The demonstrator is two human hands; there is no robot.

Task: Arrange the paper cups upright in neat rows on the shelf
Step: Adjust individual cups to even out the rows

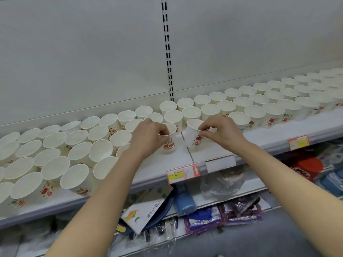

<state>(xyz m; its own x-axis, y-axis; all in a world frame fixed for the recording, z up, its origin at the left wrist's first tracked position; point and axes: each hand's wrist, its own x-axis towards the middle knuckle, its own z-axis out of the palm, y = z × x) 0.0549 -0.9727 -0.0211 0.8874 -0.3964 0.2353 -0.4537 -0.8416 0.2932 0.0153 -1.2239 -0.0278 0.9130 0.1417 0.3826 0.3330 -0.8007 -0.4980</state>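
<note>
1. Paper cups crowd the white shelf from lower left to upper right, mouths up; those at the left edge are cut off by the frame.
2. My left hand has its grip curled round one cup at centre frame, pinching its rim; the cup stands on the shelf.
3. My right hand pinches the rim of a second cup, tilted to the left, just beside the first.
4. Both cups look empty, though my fingers hide part of each mouth.
5. A price tag reads 2.00; its smaller print is illegible.
6. Goods on the lower shelf are blurred.
</note>
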